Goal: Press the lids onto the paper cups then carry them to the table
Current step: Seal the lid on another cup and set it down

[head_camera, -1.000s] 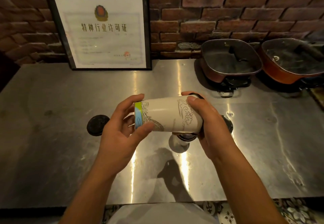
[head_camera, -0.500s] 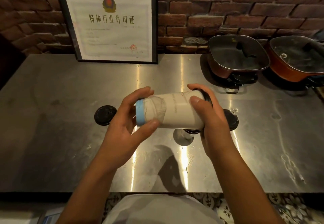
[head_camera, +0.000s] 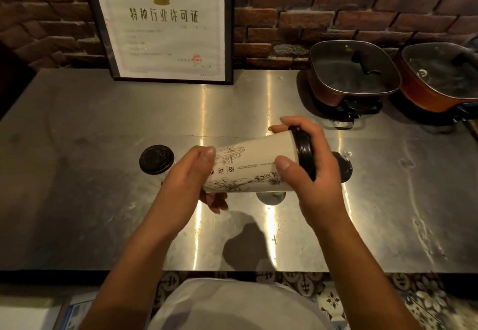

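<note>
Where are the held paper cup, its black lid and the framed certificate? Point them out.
paper cup (head_camera: 256,166): head view, on the printed side wall between the two hands.
black lid (head_camera: 305,153): head view, on the lid's rim at the cup's right end.
framed certificate (head_camera: 165,27): head view, on the white sheet.

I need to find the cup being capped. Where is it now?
In the head view it lies sideways above the steel counter, centre frame: paper cup held between the left hand at its base and the right hand at its black lid.

Restaurant counter: steel worktop (head_camera: 103,122), framed licence (head_camera: 165,24), hotpot cookers (head_camera: 351,76).
</note>
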The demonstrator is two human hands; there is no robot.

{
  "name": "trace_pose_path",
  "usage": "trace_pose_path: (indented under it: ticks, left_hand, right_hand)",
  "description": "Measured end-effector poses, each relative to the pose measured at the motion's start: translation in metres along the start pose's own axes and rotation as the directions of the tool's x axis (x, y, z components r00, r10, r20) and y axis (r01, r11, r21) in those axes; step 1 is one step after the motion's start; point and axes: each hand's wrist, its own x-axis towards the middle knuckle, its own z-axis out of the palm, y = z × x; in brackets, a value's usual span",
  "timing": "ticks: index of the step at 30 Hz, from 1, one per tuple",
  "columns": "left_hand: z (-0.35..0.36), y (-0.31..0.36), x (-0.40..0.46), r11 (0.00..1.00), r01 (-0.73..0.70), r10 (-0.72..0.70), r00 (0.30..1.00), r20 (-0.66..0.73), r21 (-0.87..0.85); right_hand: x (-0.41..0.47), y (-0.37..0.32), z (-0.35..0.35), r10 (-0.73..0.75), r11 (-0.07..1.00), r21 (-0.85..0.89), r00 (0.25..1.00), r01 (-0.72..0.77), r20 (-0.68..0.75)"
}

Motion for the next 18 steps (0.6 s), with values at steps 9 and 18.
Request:
trace_pose_path:
  ticks: [9,18]
  left_hand:
    - [0.003,0.012,0.006,0.971,-0.223,0.222,0.975,-0.011,-0.083]
    - [-0.001,0.034,0.024,0.998,-0.043,0.039,0.995,-0.092,-0.041]
  right_hand:
    - [0.03,-0.012,0.0,0.458,0.869,0.182,0.887,-0.46,0.057]
    - [0.04,-0.016,0.012,0.001,0.999,-0.046,0.999,0.001,0.042]
